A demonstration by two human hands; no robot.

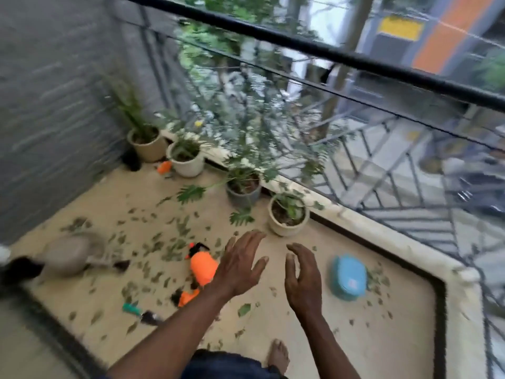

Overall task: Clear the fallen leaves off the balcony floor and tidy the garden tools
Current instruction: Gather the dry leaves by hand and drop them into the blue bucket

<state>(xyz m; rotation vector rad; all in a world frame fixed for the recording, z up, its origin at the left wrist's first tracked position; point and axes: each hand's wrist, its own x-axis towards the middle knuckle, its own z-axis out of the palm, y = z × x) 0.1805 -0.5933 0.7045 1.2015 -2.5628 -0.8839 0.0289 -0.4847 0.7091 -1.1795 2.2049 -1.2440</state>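
Both hands are hovering in the air over the balcony floor [341, 348], holding nothing. The left hand [240, 265] is reaching forward, fingers straight and a little apart. The right hand [303, 280] is hanging beside it, fingers loosely curved, thumb apart, gripping nothing.

The fallen leaves [175, 242] are lying scattered on the floor under and around both hands, none of them touching the fingers. The thickest patch is sitting to the left of the left hand's fingertips, and a smaller patch is lying right of the blue tub [348, 277]. There are too many leaves, and too much blur, for a count.

One orange spray bottle [203, 266] is lying just left of the left hand, its edge going behind the hand in this view. One orange-and-black tool [188, 296] is lying just below it. One green-handled tool [131, 308] is lying further left. One grey watering can [68, 255] is sitting at the far left. One small orange item [164, 167], too blurred to name, is sitting by the white pot [188, 166].

Four potted plants are standing in a row along the railing [382, 69]: beige pot [150, 150], white pot, grey pot [243, 196], cream pot [287, 229]. One small black pot [131, 159] is standing beside the beige pot. One bare foot [278, 355] is showing at the bottom.
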